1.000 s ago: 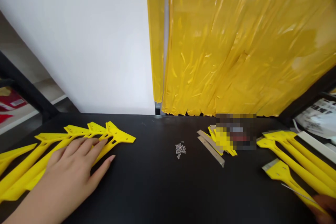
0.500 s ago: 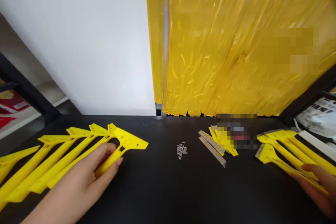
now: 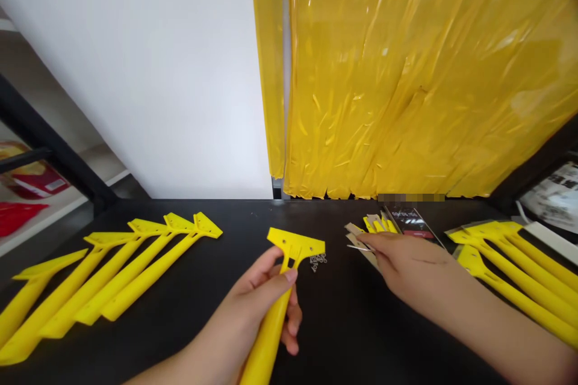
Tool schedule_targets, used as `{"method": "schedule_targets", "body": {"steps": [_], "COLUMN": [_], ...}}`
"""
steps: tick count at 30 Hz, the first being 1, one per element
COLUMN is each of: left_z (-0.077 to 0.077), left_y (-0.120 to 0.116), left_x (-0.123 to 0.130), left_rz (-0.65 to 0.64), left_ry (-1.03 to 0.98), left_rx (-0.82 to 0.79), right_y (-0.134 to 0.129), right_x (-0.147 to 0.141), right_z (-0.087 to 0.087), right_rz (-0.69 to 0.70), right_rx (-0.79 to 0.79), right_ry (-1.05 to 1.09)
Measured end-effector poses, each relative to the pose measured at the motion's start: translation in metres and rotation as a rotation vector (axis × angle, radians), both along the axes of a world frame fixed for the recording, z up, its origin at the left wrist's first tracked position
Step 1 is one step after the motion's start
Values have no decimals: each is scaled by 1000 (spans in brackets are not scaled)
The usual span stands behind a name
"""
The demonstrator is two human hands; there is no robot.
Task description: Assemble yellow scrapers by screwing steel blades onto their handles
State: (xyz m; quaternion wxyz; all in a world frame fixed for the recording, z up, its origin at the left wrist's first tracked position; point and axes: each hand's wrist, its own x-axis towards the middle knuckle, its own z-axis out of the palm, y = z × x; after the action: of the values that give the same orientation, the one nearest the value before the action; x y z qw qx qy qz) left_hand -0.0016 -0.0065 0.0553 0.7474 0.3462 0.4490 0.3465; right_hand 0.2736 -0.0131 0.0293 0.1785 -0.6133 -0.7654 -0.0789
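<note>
My left hand (image 3: 266, 298) is wrapped round the handle of a yellow scraper (image 3: 295, 243), its wide head pointing away from me. Just behind that head, partly hidden by it, lies a small pile of screws (image 3: 318, 260). My right hand (image 3: 388, 252) reaches over the flat strips (image 3: 354, 230) and small yellow pieces (image 3: 379, 224). Its fingers are closed at a thin, light strip (image 3: 360, 247); the fingertips are partly hidden. Several yellow scrapers (image 3: 149, 271) lie in a slanted row on the left, and more scrapers (image 3: 510, 252) with blades at their heads lie on the right.
The black table (image 3: 325, 337) runs back to a white panel (image 3: 180, 72) and a hanging yellow plastic sheet (image 3: 406, 72). A phone (image 3: 409, 219) lies behind my right hand. White strip (image 3: 553, 246) at far right; shelf with red packages (image 3: 38, 180) at left.
My left hand has moved right with the scraper, away from the left row. My right hand has left the scrapers on the right and moved left to the strips.
</note>
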Motion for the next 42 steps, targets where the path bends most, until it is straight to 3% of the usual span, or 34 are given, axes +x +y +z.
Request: {"method": "schedule_targets", "body": {"steps": [4,11,16,20,27,32,42], "left_z": [-18,-28,-37,-32,-22,-26,-39], "left_y": [6,13,14,9,0,-1,5], "left_x": [2,-9,-11,-13,-8,-6,-5], "left_rz": [-59,-234,-199,-201,-211,-259,-322], "left_ry": [-102,-78,-138,-195,-207,-158,-187], "left_rx": [-30,-101,-175,-146,-68,-50,-46], "right_y": [-3,-17,-14,-12,-3,-1,-7], "right_x": [-4,-5,-2,3,12,10,9], "right_z": [-18,-12,-24,-28,-15,-12,-19], "right_rz": [-7,12,-45,-48,-69,-34,-6], "right_rx": [-88,-239,-295,-351,-468,-515,-428], "right_ry": [-92,-73,-33,21,145,204,271]}}
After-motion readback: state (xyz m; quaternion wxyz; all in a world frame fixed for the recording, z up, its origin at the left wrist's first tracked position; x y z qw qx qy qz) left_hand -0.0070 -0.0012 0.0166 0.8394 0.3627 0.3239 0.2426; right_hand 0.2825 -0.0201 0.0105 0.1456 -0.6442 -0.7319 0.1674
